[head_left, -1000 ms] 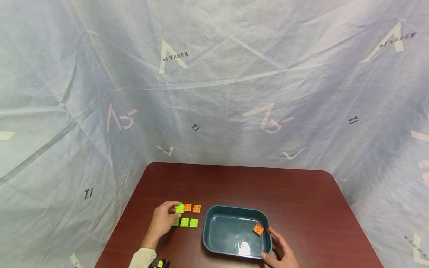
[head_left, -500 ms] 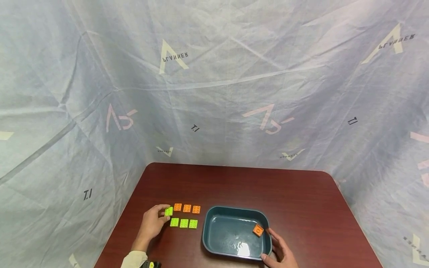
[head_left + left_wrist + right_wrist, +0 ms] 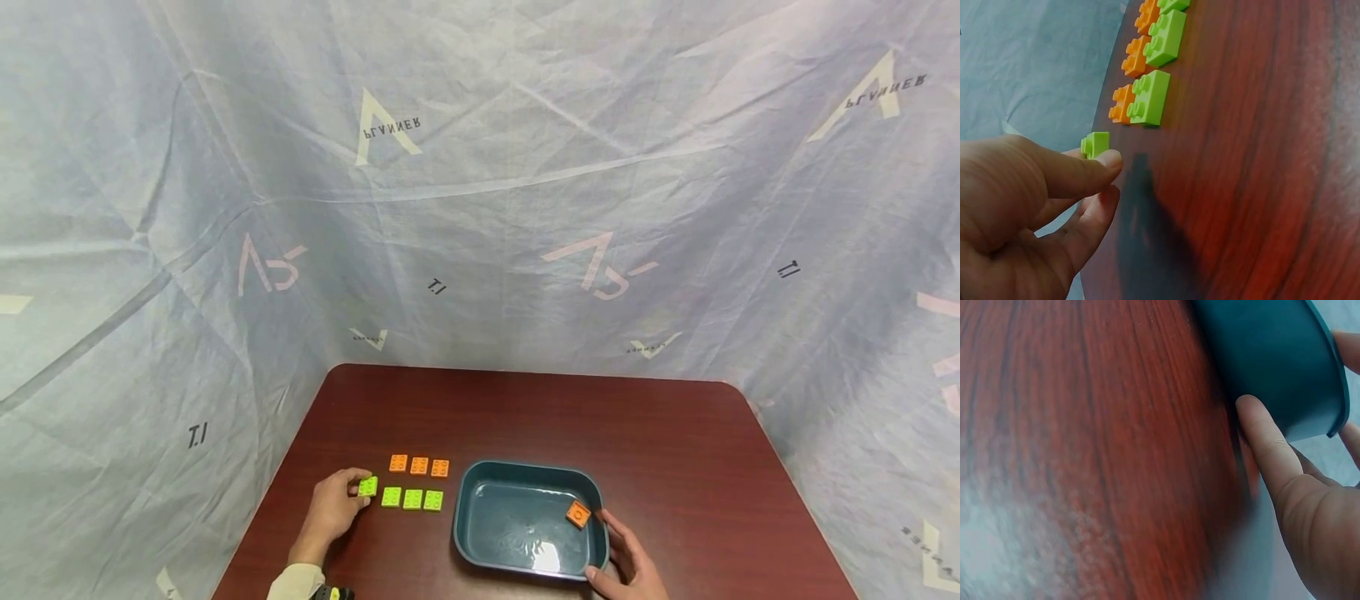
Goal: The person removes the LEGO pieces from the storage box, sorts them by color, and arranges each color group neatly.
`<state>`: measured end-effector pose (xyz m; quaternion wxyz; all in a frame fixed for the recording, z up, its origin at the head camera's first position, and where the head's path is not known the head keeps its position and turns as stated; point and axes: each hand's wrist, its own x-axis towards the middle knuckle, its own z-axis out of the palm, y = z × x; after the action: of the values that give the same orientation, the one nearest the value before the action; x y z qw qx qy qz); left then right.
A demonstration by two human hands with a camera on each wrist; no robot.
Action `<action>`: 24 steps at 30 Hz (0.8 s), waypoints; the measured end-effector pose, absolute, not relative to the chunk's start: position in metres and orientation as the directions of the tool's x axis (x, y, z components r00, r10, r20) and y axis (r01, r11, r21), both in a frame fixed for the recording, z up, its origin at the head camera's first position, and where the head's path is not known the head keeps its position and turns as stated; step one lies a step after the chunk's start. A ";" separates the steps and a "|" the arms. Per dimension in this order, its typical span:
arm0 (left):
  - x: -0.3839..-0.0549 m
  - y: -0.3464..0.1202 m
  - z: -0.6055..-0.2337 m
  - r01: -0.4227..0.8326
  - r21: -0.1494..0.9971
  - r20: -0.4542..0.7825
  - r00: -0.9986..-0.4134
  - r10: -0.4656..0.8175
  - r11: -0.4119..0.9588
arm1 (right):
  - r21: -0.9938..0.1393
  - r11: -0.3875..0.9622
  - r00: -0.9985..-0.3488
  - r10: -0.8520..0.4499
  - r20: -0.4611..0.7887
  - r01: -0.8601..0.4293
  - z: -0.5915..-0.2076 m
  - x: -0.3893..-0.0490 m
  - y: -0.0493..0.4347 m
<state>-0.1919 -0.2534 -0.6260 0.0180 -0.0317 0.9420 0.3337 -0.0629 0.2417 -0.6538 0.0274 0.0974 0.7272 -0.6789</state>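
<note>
My left hand (image 3: 330, 507) pinches a green toy building brick (image 3: 367, 487) between thumb and fingertips, at the left end of the green row. In the left wrist view, the thumb covers part of that green brick (image 3: 1099, 144). Three green bricks (image 3: 412, 499) lie in a line to its right, with three orange bricks (image 3: 419, 466) in a parallel line behind them. My right hand (image 3: 632, 568) holds the right end of a dark teal plastic tray (image 3: 502, 521). The right wrist view has the thumb against the tray's outer wall (image 3: 1266, 356) and other fingers near the rim.
One orange brick (image 3: 577, 514) lies tilted inside the tray, near its right wall. The dark red wooden table (image 3: 660, 442) extends behind and right of the tray. Grey printed sheeting (image 3: 480, 250) hangs around the table's back and sides.
My left hand has carried the green brick left and closer to me, from in front of the orange row to beside the green row, uncovering bricks in both. The right hand and tray stay put.
</note>
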 end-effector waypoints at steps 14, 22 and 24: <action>-0.191 -0.254 -0.632 -0.094 0.602 -0.093 -0.995 -0.048 0.793 | -0.972 0.101 -0.975 0.084 -0.203 0.211 -0.651 -0.065 0.244; -0.189 -0.253 -0.629 -0.096 0.598 -0.116 -0.993 -0.033 0.796 | -0.976 0.121 -0.981 0.094 -0.170 0.181 -0.652 -0.065 0.244; -0.188 -0.253 -0.630 -0.099 0.598 -0.113 -0.993 -0.038 0.796 | -0.980 0.118 -0.985 0.084 -0.150 0.160 -0.652 -0.065 0.244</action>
<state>-0.1881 -0.2529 -0.6296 0.0477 -0.0363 0.9463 0.3176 -0.0647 0.2435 -0.6523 0.0287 0.0816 0.7471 -0.6591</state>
